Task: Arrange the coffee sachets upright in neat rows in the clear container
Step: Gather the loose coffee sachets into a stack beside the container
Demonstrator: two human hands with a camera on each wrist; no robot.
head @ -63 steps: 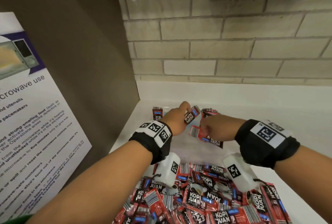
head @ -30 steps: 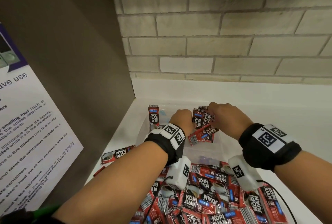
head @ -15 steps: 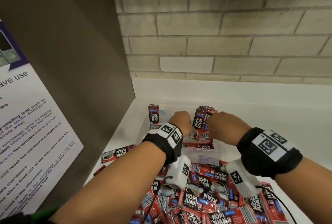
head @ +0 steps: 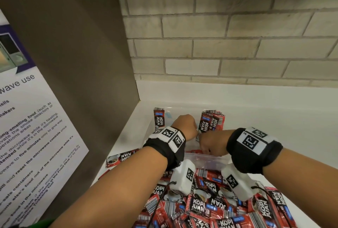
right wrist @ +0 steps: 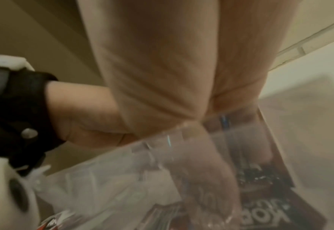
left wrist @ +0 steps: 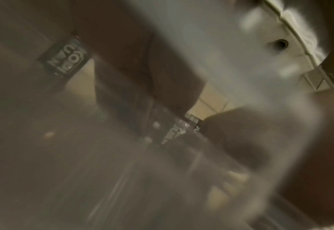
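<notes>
A clear container stands on the white counter. At its far right a stack of red Kopi Juan sachets stands upright, and a single sachet stands in the far left corner. My left hand is a fist against the stack's left side. The blurred left wrist view shows a sachet between the thumb and fingers. My right hand reaches down inside the container. Seen through the container wall, its fingers point at sachets lying flat on the bottom.
A heap of loose sachets lies on the counter in front of the container. One stray sachet lies to the left by the brown side panel. A brick wall closes the back. To the right is bare counter.
My right hand has come away from the upright stack and dropped lower into the container. The left hand stays against the stack, which now stands straighter.
</notes>
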